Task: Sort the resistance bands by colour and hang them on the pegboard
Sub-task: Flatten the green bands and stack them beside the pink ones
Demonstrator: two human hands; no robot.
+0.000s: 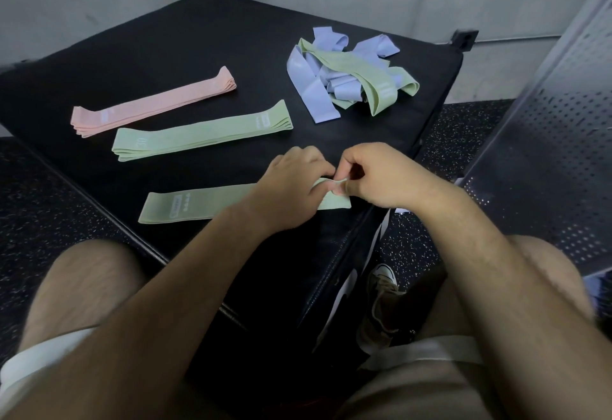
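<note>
We note: pink bands [154,103] stacked flat, far left; green stack [202,130] flat just beside, nearer; single green band [198,206] flat at front, rt end puckered; lilac & green heap [344,71] tangled, far rt.

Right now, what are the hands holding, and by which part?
Both hold the nearest green band at its right end: the right hand pinches the raised edge, the left hand grips just beside it. Its other end lies flat.

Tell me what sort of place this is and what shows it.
Most likely a gym or workout room: speckled rubber floor, a black padded platform carrying resistance bands, and a perforated metal pegboard on the right.
</note>
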